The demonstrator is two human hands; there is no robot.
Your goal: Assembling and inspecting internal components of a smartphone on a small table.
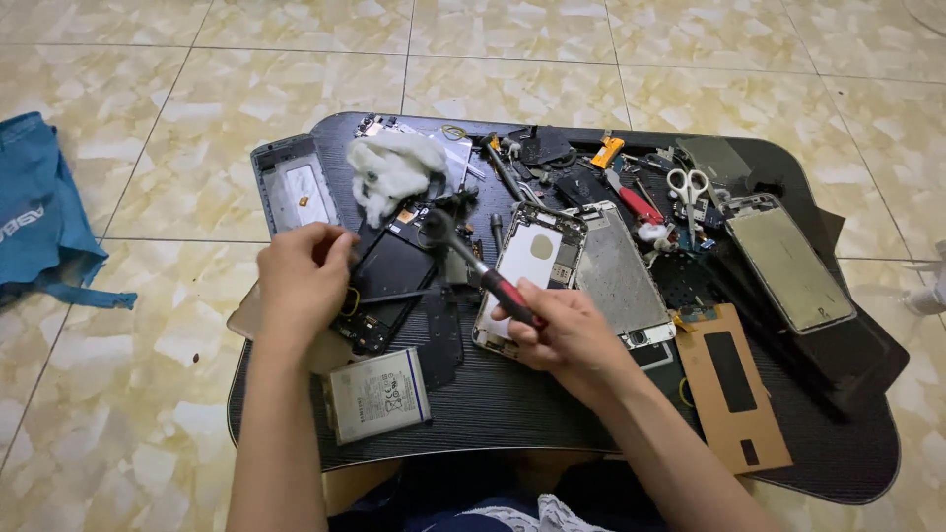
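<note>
Two hands busy mid-frame: right hand (557, 330) grips a red-and-black-handled screwdriver (483, 271), left hand (301, 281) pinches the thin black phone board (389, 286) on the black table (512, 404). Board looks light, stiff, fragile; hold its edges.

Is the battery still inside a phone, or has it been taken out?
Out. The battery lies loose on the black tray, beside the left hand's forearm, apart from the opened phone.

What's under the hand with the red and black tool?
Under the right hand, which grips a screwdriver, lies an opened phone shell. Its lower end is covered by the hand.
</note>
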